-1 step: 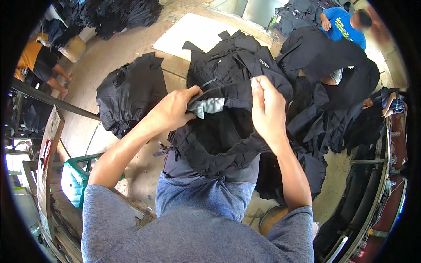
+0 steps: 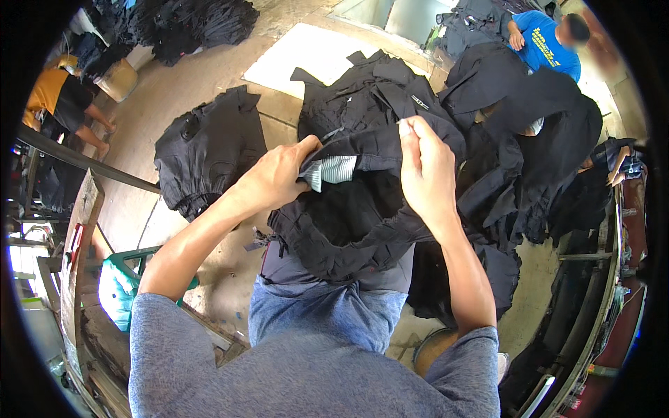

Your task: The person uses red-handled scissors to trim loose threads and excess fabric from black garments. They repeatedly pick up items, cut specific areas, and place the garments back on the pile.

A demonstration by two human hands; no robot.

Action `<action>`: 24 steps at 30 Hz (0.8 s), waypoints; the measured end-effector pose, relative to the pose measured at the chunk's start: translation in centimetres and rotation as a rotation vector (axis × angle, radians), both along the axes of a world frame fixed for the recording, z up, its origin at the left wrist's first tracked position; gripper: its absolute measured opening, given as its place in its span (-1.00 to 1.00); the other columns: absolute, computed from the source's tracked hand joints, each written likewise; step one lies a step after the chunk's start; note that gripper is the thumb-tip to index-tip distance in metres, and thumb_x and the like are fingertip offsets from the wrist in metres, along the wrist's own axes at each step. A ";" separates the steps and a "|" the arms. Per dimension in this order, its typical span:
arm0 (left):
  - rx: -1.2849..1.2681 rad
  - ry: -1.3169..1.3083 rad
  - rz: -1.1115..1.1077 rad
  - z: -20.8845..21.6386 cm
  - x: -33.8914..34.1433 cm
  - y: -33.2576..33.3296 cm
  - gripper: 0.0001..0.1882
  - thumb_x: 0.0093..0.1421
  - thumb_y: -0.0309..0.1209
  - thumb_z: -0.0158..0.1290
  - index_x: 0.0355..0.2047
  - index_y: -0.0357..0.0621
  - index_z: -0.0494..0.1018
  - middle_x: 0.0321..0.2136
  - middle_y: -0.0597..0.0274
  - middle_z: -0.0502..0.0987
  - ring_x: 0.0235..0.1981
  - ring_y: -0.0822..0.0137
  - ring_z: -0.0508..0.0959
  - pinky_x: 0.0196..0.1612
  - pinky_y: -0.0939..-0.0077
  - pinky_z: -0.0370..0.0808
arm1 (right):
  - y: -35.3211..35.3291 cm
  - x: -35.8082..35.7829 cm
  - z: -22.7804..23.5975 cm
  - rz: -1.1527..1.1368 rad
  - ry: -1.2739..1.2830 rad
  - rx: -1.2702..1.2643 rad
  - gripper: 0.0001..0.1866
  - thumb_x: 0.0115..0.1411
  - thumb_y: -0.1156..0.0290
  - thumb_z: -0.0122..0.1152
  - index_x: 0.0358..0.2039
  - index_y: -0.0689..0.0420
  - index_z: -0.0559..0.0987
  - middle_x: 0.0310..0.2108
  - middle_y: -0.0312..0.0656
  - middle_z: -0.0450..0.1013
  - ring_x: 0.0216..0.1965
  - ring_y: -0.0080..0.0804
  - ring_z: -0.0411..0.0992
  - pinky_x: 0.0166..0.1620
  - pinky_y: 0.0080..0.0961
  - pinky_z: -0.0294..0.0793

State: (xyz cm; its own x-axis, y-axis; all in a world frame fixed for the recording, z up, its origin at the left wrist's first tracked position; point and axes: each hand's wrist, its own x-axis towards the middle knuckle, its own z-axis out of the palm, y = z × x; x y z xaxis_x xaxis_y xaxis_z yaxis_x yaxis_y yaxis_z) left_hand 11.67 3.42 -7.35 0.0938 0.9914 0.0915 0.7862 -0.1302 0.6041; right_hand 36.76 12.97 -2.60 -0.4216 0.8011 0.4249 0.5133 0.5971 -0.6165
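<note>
Over the person's lap [image 2: 396,268] lay 1 black garment [image 2: 341,258], spread at the waist. To its left sat 1 dark folded bundle [image 2: 209,146]. Left hand [image 2: 279,174]: curled closed on the garment's waist edge. Right hand [image 2: 430,177]: thumb and fingertips pinched tight on that edge. Between both showed 1 pale striped cloth piece [image 2: 336,169].

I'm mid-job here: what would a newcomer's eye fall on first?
Probably the black garment at the centre, its opening held between the left hand and right hand, with pale striped fabric showing inside. Then the colours beyond: a blue T-shirt at upper right and an orange top at upper left.
</note>
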 end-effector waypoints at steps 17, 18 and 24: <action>-0.320 -0.436 -0.067 2.5 -2.9 0.7 -0.43 0.60 0.05 0.10 -0.07 -0.33 0.68 -0.53 0.36 0.39 -0.42 0.51 0.30 -0.32 0.40 0.35 | 2.3 0.9 0.2 0.052 -0.033 -0.045 -0.80 0.61 0.33 0.13 -0.07 0.19 0.60 -0.57 0.06 0.46 -0.59 0.00 0.47 -0.40 -0.16 0.40; -0.353 -0.402 -0.065 2.8 -2.8 0.7 -0.44 0.61 0.04 0.10 -0.07 -0.33 0.68 -0.54 0.34 0.37 -0.43 0.50 0.30 -0.33 0.39 0.35 | 2.3 1.3 0.2 0.035 -0.090 -0.098 -0.80 0.61 0.34 0.14 -0.09 0.21 0.59 -0.53 0.02 0.49 -0.54 -0.10 0.52 -0.36 -0.21 0.43; 0.059 -0.445 -0.191 0.9 -1.7 1.3 -0.46 0.52 -0.08 0.21 0.23 -0.31 0.60 -0.15 -0.14 0.78 -0.09 0.02 0.77 0.09 0.21 0.63 | 3.8 3.3 1.1 0.387 -0.219 -0.198 -0.62 0.44 0.14 0.44 -0.01 0.21 0.69 -0.31 -0.01 0.68 -0.23 -0.17 0.71 -0.04 -0.30 0.62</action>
State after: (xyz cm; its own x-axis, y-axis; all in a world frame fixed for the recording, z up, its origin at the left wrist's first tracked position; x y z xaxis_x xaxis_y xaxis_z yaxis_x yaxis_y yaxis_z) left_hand 9.93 4.70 -6.50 0.2127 0.9521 0.2196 0.4119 -0.2911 0.8635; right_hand 40.04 16.74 -1.49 -0.7670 0.6244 0.1481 0.4070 0.6518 -0.6399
